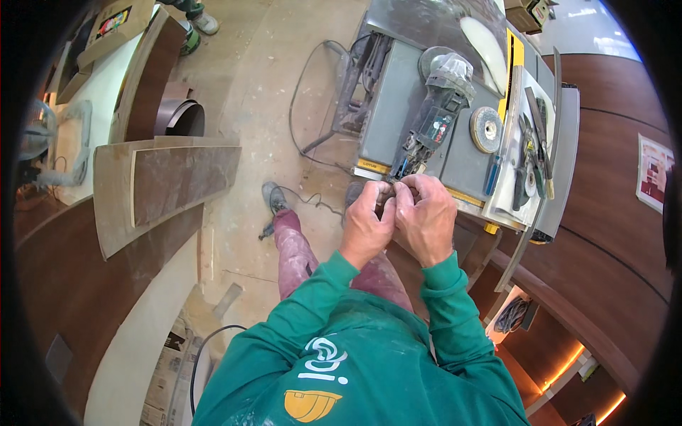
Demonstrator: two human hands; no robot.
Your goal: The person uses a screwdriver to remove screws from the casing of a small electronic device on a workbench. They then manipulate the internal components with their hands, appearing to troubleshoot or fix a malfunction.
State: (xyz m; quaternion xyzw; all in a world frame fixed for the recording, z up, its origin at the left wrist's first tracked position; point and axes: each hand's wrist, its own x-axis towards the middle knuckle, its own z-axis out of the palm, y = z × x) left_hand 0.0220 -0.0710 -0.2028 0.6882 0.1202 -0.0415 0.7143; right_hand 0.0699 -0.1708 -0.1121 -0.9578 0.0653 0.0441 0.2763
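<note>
Dusty concrete floor and curved brown panels lie all about me, with the grey table saw just beyond my knuckles. Both my hands are pressed together at the saw's near edge: my left hand and right hand pinch something small between the fingertips, too hidden to name, right at the tail of the angle grinder, where its dark cord seems to leave. My judgement: keep the fingertips close on the piece, wrists steady against each other, and leave the grinder flat on the table so it can't roll. Past my right hand lie a grinding disc and hand tools.
</note>
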